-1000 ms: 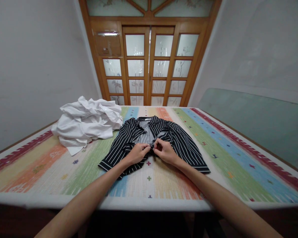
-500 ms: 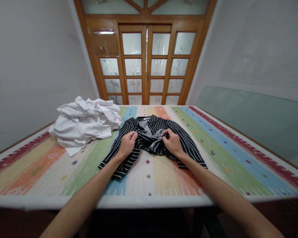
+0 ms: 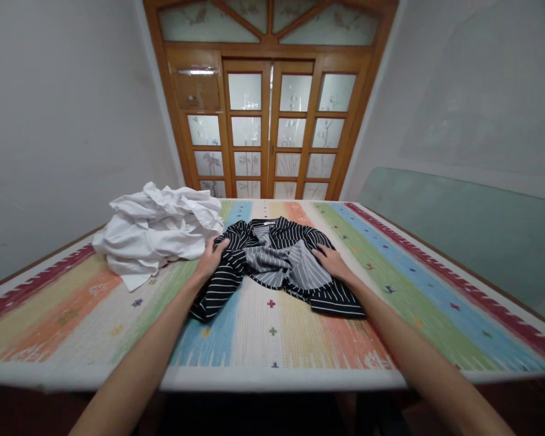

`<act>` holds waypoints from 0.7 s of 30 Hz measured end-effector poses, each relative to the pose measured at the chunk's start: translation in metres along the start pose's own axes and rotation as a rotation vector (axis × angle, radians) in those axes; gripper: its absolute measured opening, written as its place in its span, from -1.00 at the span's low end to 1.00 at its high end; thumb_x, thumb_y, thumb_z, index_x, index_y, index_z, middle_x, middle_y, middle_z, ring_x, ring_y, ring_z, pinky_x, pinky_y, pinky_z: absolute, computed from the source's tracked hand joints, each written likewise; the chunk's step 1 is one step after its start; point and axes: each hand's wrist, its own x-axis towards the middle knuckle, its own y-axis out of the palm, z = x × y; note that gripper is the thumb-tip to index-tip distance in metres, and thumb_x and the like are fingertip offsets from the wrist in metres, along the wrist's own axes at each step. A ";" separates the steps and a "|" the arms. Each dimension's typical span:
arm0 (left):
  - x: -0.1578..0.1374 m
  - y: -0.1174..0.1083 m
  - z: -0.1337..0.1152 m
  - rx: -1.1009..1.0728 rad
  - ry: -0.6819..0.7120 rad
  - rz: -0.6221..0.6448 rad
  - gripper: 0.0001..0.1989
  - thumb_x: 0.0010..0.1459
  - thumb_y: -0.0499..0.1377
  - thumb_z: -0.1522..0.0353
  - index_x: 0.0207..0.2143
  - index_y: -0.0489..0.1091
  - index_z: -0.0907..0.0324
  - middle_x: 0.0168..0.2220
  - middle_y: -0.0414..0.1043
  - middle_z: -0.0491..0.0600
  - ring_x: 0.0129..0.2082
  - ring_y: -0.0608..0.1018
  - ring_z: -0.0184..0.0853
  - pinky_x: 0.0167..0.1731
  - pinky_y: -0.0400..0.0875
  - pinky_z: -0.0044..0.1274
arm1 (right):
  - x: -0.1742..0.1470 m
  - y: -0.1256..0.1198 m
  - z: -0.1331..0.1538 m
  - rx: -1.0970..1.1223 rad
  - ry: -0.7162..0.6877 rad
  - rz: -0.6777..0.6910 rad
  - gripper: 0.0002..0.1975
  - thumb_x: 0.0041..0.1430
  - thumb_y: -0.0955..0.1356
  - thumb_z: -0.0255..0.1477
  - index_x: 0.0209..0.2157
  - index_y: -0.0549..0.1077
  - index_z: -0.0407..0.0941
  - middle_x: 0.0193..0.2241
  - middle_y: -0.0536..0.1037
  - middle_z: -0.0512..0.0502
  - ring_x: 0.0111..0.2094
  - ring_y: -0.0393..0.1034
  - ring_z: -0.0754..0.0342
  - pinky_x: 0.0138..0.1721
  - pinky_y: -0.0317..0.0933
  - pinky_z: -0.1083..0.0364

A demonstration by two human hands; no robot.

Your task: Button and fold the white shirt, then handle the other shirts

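Observation:
A black shirt with white stripes lies with its collar toward the far side and its front turned open. The paler grey inside of the cloth shows across the middle. At the shirt's left side, by the sleeve, my left hand is closed on the fabric, thumb toward the middle. My right hand holds the opposite side near the other sleeve, its fingertips partly sunk in the folds. Both sleeves slant down toward me, beneath or beside my wrists.
A crumpled heap of white cloth sits left of the shirt, close to my left hand. Underneath is a table with a colourful striped cover. A greenish panel leans along the right wall; wooden glazed doors stand beyond the table.
My hands have moved apart, from the shirt's middle out to its sides. The front cloth has been spread, exposing more grey inside. The view has tilted up slightly.

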 end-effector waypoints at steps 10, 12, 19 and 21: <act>-0.038 0.076 -0.015 0.322 0.600 0.483 -0.01 -0.21 0.35 0.27 0.25 -0.03 0.21 0.21 0.10 0.20 0.19 0.19 -0.03 0.17 0.09 -0.22 | -0.024 0.046 0.091 0.512 -0.313 0.576 -0.48 0.21 0.15 -0.02 -0.53 0.43 -0.11 -0.48 0.51 -0.05 -0.35 0.36 -0.01 -0.17 0.26 -0.02; -0.038 0.075 -0.023 0.425 0.711 0.498 -0.22 -0.15 0.28 0.37 0.17 0.12 0.21 0.05 0.27 0.15 0.04 0.32 -0.08 0.06 0.23 -0.27 | -0.027 0.050 0.107 0.482 -0.339 0.620 -0.54 0.21 0.20 -0.12 -0.61 0.36 -0.12 -0.59 0.44 0.00 -0.48 0.29 0.06 -0.33 0.24 0.05; -0.003 0.003 -0.066 0.981 1.024 0.475 -0.45 -0.07 0.09 0.56 0.04 0.26 0.15 -0.01 0.33 0.10 -0.03 0.31 -0.11 -0.09 0.24 -0.32 | -0.049 0.004 0.156 0.396 -0.584 0.441 -0.84 0.14 0.34 -0.32 -0.34 0.52 -0.09 -0.33 0.56 -0.08 -0.30 0.39 0.00 -0.19 0.23 0.02; 0.021 -0.029 -0.080 1.057 1.016 0.317 -0.48 -0.06 0.07 0.57 0.01 0.29 0.16 -0.01 0.33 0.11 -0.02 0.30 -0.08 -0.07 0.21 -0.29 | -0.064 -0.026 0.177 0.497 -0.609 0.441 -0.77 0.16 0.33 -0.26 -0.19 0.52 -0.02 -0.18 0.55 -0.08 -0.14 0.41 -0.03 -0.07 0.22 -0.01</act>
